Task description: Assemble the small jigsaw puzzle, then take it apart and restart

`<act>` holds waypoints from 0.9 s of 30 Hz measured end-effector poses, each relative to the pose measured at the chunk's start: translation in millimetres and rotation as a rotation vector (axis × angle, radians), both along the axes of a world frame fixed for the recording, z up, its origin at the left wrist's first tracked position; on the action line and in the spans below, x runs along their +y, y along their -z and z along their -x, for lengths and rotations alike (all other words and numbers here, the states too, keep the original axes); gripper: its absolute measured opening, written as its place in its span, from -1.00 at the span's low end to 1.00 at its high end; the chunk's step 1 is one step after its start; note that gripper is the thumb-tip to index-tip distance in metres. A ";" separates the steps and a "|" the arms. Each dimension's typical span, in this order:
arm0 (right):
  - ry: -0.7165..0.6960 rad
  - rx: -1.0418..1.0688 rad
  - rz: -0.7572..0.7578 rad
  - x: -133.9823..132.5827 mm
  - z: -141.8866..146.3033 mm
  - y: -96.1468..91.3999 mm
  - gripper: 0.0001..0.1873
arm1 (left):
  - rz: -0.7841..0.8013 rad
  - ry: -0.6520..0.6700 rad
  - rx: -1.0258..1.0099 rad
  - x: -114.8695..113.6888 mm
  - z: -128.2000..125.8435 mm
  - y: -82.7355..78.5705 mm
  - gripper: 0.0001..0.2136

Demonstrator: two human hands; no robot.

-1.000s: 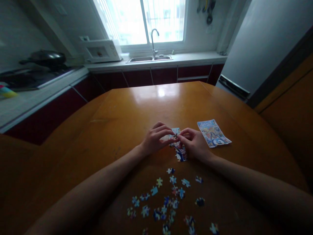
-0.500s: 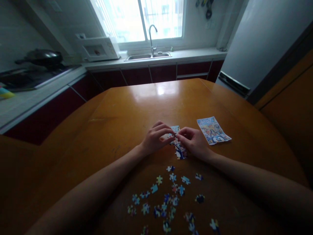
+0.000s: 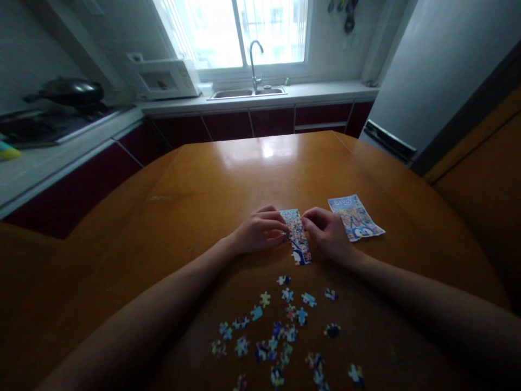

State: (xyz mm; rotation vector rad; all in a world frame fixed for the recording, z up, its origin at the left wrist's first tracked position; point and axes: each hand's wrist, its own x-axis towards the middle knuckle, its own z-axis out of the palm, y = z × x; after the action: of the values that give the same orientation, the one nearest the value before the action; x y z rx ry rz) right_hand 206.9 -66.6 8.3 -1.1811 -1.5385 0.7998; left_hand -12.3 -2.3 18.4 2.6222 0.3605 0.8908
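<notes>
Here the puzzle (image 3: 300, 241) lies on the surface (image 3: 244, 174), the left hand (image 3: 261, 231) curled at its left edge and the right hand (image 3: 329, 233) at its right, whether gripping I cannot tell, with pieces (image 3: 302, 316) scattered nearer and a sheet (image 3: 359, 217) beside the right hand.

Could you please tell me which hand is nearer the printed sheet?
Right. The right hand is just left of the sheet; the left hand is farther left, across the puzzle.
</notes>
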 end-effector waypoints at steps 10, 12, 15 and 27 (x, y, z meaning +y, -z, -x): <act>-0.053 -0.280 -0.053 -3.6 -0.5 -3.0 -0.89 | 0.106 0.126 0.103 -1.2 1.2 -3.8 -0.90; -0.054 -0.298 -0.060 -3.2 -0.6 -2.1 -0.90 | 0.107 0.128 0.110 -1.7 0.8 -3.4 -0.90; -0.060 -0.304 -0.068 -2.1 -0.6 0.2 -0.91 | 0.094 0.120 0.120 -2.6 -0.2 -3.6 -0.91; -0.085 -0.363 -0.150 -0.5 -0.5 5.6 -0.84 | 0.069 0.129 0.120 -2.2 -2.6 -2.8 -0.91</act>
State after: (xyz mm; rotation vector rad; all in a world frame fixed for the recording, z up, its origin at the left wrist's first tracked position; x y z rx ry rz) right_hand 207.4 -67.1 2.7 -1.2012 -1.9208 0.5308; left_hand -9.7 -4.5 21.2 2.6075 0.2446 0.6700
